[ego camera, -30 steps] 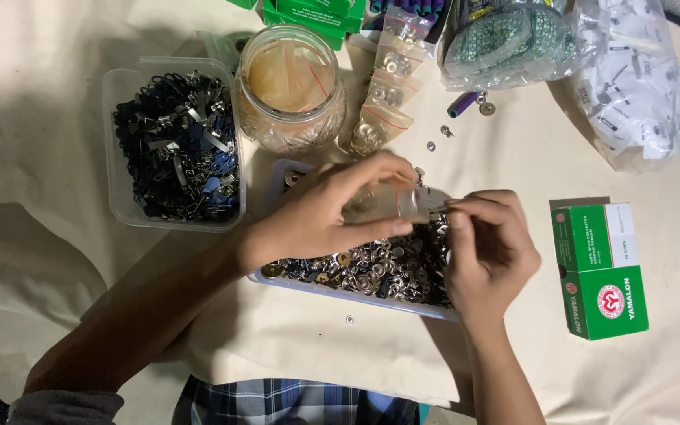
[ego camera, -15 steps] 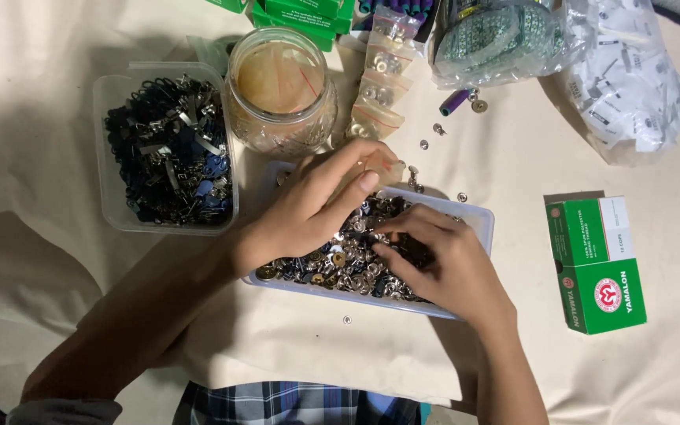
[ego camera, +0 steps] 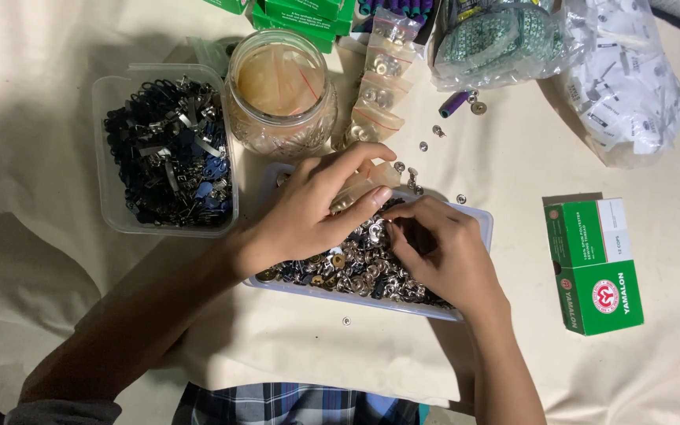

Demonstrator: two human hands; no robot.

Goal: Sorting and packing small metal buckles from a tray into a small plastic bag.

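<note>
Both hands in the shallow clear plastic tray of mixed metal snap fasteners, centre, near side. Left hand curled, pinching a small clear plastic bag. Right hand curled, fingertips among the fasteners; held piece, cannot tell. Judging by the full tray, most is left; 3 filled packets lie far.

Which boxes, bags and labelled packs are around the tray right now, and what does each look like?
Green and white carton: rectangular, lying flat right of the tray.
Green cartons: stacked at the top edge, behind the jar.
Small clear bags: strip of pouches holding metal fasteners, right of the jar.
Clear bag of white tags: crumpled, top right.
Clear bag of green patterned tape rolls: top centre.
</note>
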